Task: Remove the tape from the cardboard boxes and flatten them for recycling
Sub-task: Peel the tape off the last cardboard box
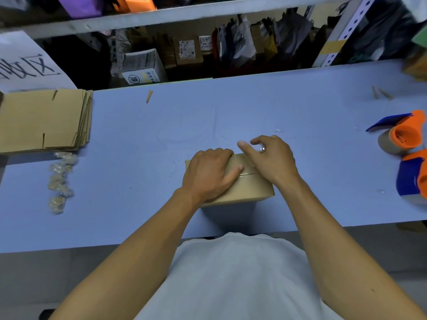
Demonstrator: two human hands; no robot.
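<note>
A small brown cardboard box [245, 192] lies on the blue table [138, 125] right in front of me, with clear tape along its top seam. My left hand [208, 174] grips the box's far left edge, fingers curled over it and thumb flat on the top. My right hand [270, 158] sits at the box's far right corner, pinching a shiny strip of clear tape [261, 148] between thumb and fingers, index finger stretched left.
A stack of flattened cardboard boxes [44, 121] lies at the left. Below it is a row of crumpled tape wads [60, 181]. Two orange-and-blue tape dispensers [402, 137] stand at the right edge. Small cardboard scraps [149, 96] lie near the far edge. Shelves with parcels stand behind.
</note>
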